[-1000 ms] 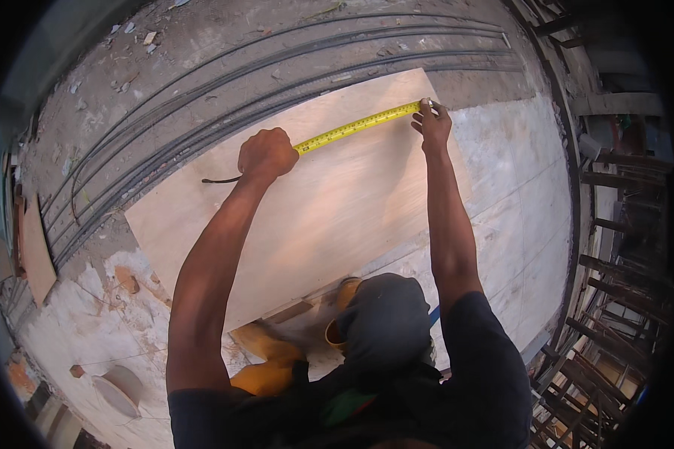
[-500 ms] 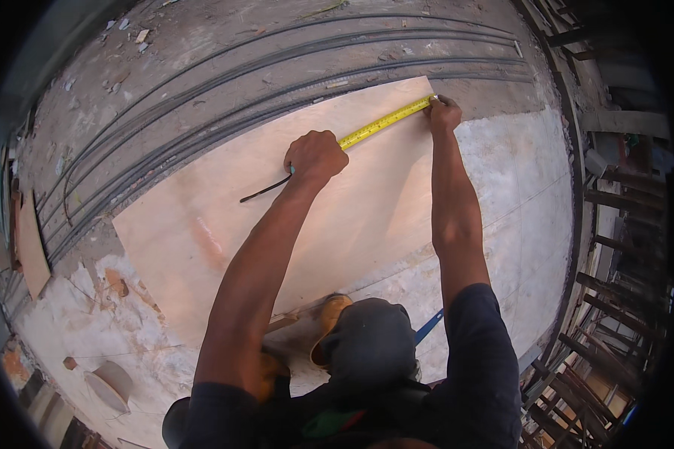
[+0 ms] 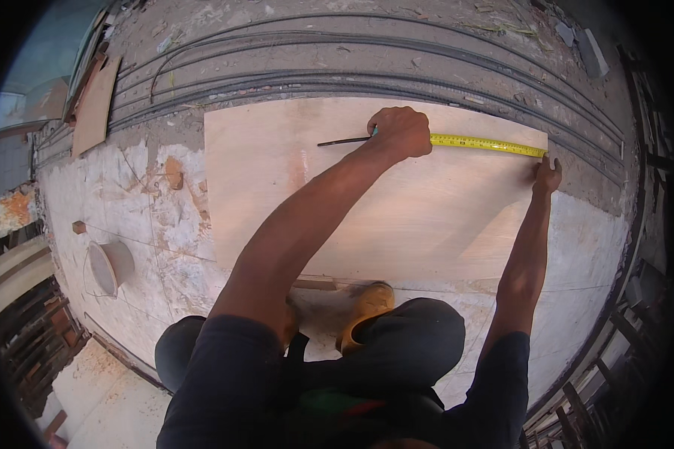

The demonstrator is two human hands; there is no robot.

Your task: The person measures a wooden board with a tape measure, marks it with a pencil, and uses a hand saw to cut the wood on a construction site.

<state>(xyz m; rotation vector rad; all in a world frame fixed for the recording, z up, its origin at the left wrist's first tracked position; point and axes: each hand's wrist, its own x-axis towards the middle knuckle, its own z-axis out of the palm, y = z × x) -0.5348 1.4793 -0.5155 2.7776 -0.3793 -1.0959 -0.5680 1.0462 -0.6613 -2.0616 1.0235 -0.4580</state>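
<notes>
My left hand [image 3: 401, 133] is closed around the body of a tape measure, with a dark strap hanging leftward over a pale plywood sheet [image 3: 352, 209]. The yellow blade [image 3: 487, 143] runs from it across the sheet toward the right edge. There my right hand [image 3: 548, 173] pinches the blade's end at the board's edge, its fingers partly hidden.
Long dark bars [image 3: 292, 78] lie along the far side of the sheet. A pale bucket [image 3: 108, 266] stands at left on whitish flooring. Boards [image 3: 93, 112] lean at the upper left, and dark timber pieces [image 3: 30, 337] lie at the lower left. My yellow boot [image 3: 371, 303] is below the sheet.
The view has turned, so the sheet sits more level in it. My left hand has shifted rightward along the sheet, and my right hand appears lower and farther right, still at the tape's end.
</notes>
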